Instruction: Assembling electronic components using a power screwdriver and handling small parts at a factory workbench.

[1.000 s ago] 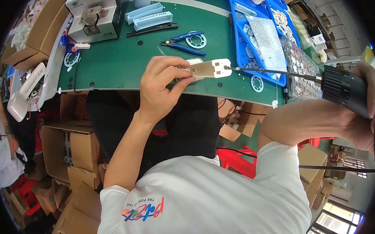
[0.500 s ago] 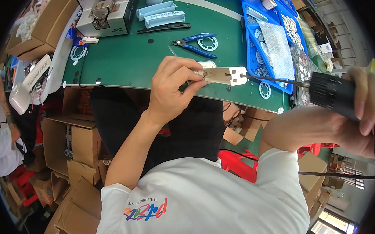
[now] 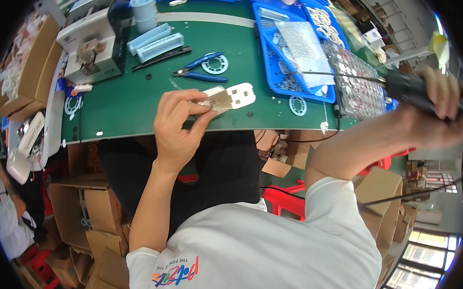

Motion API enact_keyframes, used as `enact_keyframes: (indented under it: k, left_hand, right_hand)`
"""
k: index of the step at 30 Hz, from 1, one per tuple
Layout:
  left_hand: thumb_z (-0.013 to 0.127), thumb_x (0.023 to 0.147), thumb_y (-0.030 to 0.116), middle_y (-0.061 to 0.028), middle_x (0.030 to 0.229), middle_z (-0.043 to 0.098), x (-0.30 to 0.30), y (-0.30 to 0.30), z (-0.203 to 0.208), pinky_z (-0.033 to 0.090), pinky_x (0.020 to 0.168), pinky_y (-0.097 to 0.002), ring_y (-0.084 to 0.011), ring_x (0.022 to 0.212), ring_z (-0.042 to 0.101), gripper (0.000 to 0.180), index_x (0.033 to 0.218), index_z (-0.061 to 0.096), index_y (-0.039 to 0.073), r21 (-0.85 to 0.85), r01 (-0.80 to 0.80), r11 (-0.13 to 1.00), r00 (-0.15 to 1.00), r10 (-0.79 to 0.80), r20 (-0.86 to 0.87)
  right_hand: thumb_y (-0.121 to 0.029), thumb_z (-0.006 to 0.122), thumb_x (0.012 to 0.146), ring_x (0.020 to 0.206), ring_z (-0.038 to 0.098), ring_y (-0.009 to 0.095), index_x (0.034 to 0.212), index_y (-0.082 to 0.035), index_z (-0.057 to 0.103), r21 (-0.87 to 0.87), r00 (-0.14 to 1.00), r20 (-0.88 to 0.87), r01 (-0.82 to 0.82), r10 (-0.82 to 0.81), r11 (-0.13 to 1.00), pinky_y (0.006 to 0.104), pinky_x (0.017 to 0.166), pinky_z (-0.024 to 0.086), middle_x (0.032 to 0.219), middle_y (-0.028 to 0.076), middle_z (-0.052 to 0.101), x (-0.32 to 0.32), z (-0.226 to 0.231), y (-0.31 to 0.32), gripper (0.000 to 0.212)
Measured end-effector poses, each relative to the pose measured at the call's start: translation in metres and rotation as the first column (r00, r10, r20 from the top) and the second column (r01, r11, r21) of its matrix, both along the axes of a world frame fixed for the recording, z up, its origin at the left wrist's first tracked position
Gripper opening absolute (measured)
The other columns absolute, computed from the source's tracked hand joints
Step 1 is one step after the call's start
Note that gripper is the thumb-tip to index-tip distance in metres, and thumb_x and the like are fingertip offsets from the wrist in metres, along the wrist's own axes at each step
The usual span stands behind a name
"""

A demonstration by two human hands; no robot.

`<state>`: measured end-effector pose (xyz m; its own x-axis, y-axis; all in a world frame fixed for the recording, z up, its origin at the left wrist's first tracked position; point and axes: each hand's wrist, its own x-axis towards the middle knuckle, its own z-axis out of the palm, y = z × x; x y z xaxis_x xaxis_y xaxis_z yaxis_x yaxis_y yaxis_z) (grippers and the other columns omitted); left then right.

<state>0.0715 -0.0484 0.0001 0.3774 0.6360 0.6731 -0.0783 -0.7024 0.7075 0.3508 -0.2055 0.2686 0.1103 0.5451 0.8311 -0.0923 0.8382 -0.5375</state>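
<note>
Between thumb and fingers, my left hand (image 3: 177, 123) grips a white plastic housing (image 3: 239, 97) over the near edge of the green table. Its rounded end has several square openings and points right. Off to the right, my right hand (image 3: 443, 98) is wrapped round a black electric screwdriver (image 3: 406, 90), somewhat blurred. The long thin bit (image 3: 345, 75) reaches left over the blue trays, apart from the housing. Blue-handled cutters (image 3: 201, 72) and a pale ring (image 3: 215, 64) lie just beyond my left hand.
Blue trays (image 3: 269, 76) of small parts, with a bubble-wrap sheet (image 3: 307, 51), stand at the right. Light-blue plastic troughs (image 3: 161, 45) and a black stick-like tool (image 3: 162, 58) lie farther left, near a grey-white machine (image 3: 93, 43). A cardboard box (image 3: 33, 76) stands far left.
The screwdriver bit, at the housing's right end earlier, has drawn up and away from it. My left hand still holds the housing, now tilted. The whole view has shifted.
</note>
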Motion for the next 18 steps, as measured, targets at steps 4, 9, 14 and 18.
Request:
enact_keyframes:
  k: [4, 9, 14, 18]
  left_hand:
    - [0.085, 0.076, -0.003, -0.0021, 0.109, 0.075, 0.005, -0.001, 0.0, 0.051, 0.086, -0.0343, -0.0222, 0.097, 0.063, 0.02, 0.086, 0.071, 0.006, 0.007, 0.012, 1.0, 1.0, -0.012, 0.019]
    - [0.085, 0.076, -0.003, -0.0026, 0.11, 0.075, 0.004, -0.002, -0.001, 0.051, 0.087, -0.035, -0.0226, 0.1, 0.065, 0.02, 0.086, 0.071, 0.006, -0.003, 0.007, 1.0, 1.0, -0.007, 0.004]
    - [0.085, 0.076, -0.004, -0.0028, 0.11, 0.075, 0.004, -0.002, 0.001, 0.051, 0.088, -0.0352, -0.0228, 0.1, 0.065, 0.02, 0.086, 0.071, 0.006, -0.02, -0.01, 1.0, 1.0, 0.01, -0.006]
    - [0.085, 0.075, -0.004, -0.0026, 0.11, 0.075, 0.005, -0.002, 0.001, 0.051, 0.088, -0.0349, -0.0227, 0.1, 0.064, 0.02, 0.086, 0.071, 0.006, -0.021, -0.025, 0.999, 1.0, 0.025, -0.003]
  right_hand:
    - [-0.023, 0.064, 0.104, 0.058, 0.049, 0.01, 0.11, -0.008, 0.067, -0.07, 0.93, -0.208, 0.295, -0.303, 0.953, 0.0308, 0.062, 0.041, 0.071, -0.004, 0.053, 0.039, -0.054, 0.013, 0.016]
    - [-0.019, 0.069, 0.101, 0.058, 0.051, 0.012, 0.107, -0.007, 0.064, -0.15, 0.743, -0.201, 0.621, -0.639, 0.769, 0.0306, 0.06, 0.043, 0.071, 0.0, 0.056, 0.052, -0.088, 0.031, 0.014]
    - [-0.015, 0.073, 0.098, 0.057, 0.053, 0.013, 0.105, -0.006, 0.063, -0.131, 0.698, -0.199, 0.677, -0.688, 0.725, 0.0313, 0.059, 0.044, 0.07, 0.003, 0.057, 0.05, -0.087, 0.032, 0.015]
    - [-0.014, 0.07, 0.1, 0.058, 0.053, 0.014, 0.106, -0.006, 0.063, -0.118, 0.796, -0.244, 0.542, -0.553, 0.832, 0.0307, 0.059, 0.043, 0.07, 0.003, 0.057, 0.048, -0.077, 0.032, 0.012]
